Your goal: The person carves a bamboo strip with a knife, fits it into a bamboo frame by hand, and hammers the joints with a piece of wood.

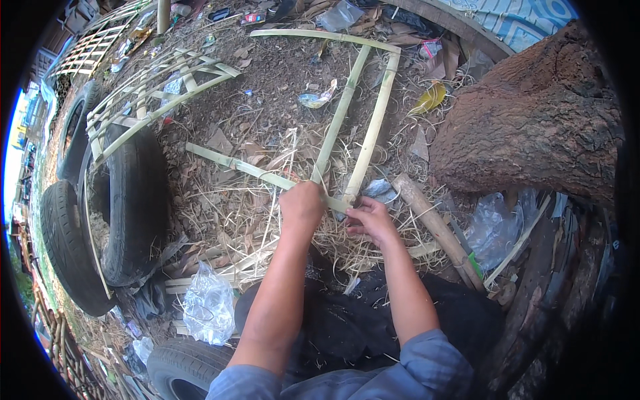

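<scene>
A frame of pale green bamboo strips lies on the ground before me. Its near strip (pixel 250 170) slants from the left toward my hands. Two long strips, an inner one (pixel 341 113) and an outer one (pixel 375 123), run away from me to a curved far strip (pixel 327 35). My left hand (pixel 301 208) is closed in a fist around the near strip, where the inner strip meets it. My right hand (pixel 371 221) pinches the right end of the near strip, beside the corner with the outer strip. The fingers partly hide both joints.
At the left, a slatted bamboo panel (pixel 157 110) leans on old tyres (pixel 139 200). A tree trunk (pixel 533 120) rises at the right, near a bamboo pole (pixel 437 230). Clear plastic bags (pixel 208 303), shavings (pixel 233 213) and a yellow leaf (pixel 429 99) litter the soil.
</scene>
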A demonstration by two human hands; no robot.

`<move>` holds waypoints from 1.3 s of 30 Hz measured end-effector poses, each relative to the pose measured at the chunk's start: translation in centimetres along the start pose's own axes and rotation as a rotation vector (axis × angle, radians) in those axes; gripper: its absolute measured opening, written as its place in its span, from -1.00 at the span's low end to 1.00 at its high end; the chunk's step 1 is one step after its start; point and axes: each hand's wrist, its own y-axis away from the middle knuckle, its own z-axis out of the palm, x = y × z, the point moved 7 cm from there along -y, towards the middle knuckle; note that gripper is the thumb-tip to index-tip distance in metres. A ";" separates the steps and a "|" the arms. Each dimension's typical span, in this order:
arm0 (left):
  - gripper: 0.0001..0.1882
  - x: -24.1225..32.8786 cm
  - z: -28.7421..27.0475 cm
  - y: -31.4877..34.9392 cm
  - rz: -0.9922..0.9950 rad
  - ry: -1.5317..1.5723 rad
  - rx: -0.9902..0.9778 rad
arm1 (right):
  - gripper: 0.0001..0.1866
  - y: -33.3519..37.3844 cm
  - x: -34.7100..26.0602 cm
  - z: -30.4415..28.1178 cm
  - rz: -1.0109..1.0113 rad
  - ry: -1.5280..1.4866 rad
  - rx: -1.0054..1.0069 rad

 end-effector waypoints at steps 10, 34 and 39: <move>-0.77 -0.1 0.2 -0.4 0.002 0.033 0.016 | -0.47 -0.1 -0.1 0.0 -0.017 -0.070 0.010; -0.61 -3.8 -4.0 30.0 0.310 0.234 0.659 | -0.32 28.1 -8.4 -23.3 -0.435 0.823 0.350; -0.65 -5.8 -2.8 33.5 0.329 0.338 0.650 | -0.38 30.2 -5.7 -23.2 -0.450 0.775 0.409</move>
